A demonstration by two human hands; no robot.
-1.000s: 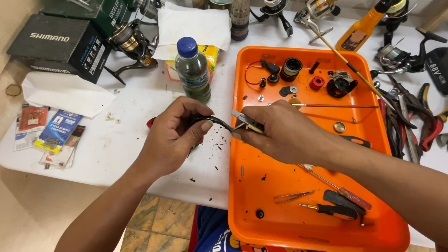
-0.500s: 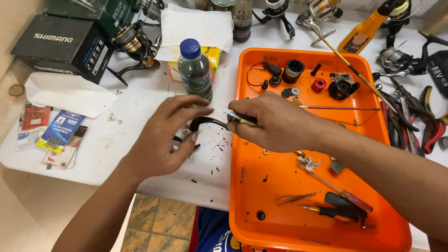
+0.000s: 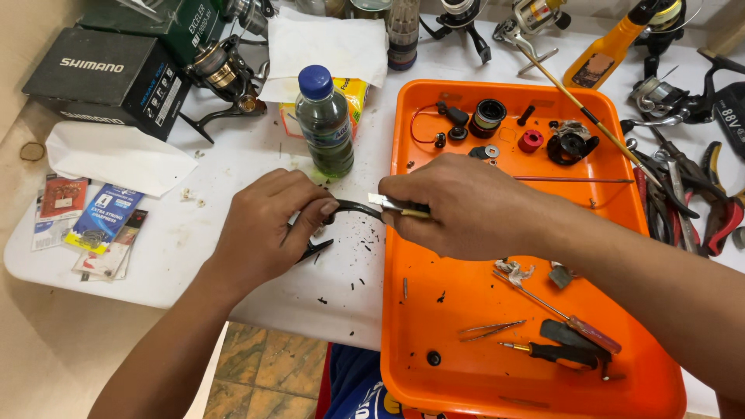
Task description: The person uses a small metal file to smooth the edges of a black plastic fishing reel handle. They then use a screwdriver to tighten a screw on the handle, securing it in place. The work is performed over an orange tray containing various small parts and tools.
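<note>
My left hand (image 3: 264,229) pinches a curved black reel part (image 3: 351,209) over the white table (image 3: 256,155), its lower end poking out below my fingers. My right hand (image 3: 466,206) grips a small tool with a silver tip and yellow handle (image 3: 396,205), whose tip touches the black part. Dark flakes are scattered on the table under the two hands. My right hand lies over the left rim of the orange tray (image 3: 396,310).
A plastic bottle with a blue cap (image 3: 324,120) stands just behind my hands. The tray holds small reel parts, a thin rod and screwdrivers (image 3: 555,353). Pliers (image 3: 710,206) lie at right, reels and dark boxes (image 3: 105,77) at the back, small packets (image 3: 97,225) at left.
Both hands have shifted left, off the tray's middle toward the table, still working the tool against the black part. More dark flakes lie on the table.
</note>
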